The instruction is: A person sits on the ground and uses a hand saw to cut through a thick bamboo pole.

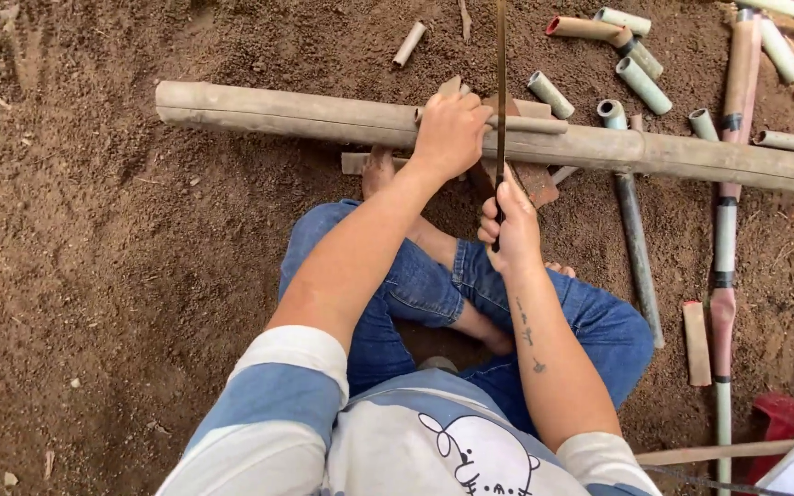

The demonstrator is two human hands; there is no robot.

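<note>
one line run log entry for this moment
left hand: pressing bamboo pole | right hand: gripping saw across pole | short bamboo tubes beyond | dirt ground

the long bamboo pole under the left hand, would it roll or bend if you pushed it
The bamboo pole is round and lies on loose dirt, so it would probably roll; the left hand pressing on it suggests as much. It looks thick and straight, so likely stiff. The cut pieces nearby show hollow ends, so perhaps light for its size.
</note>
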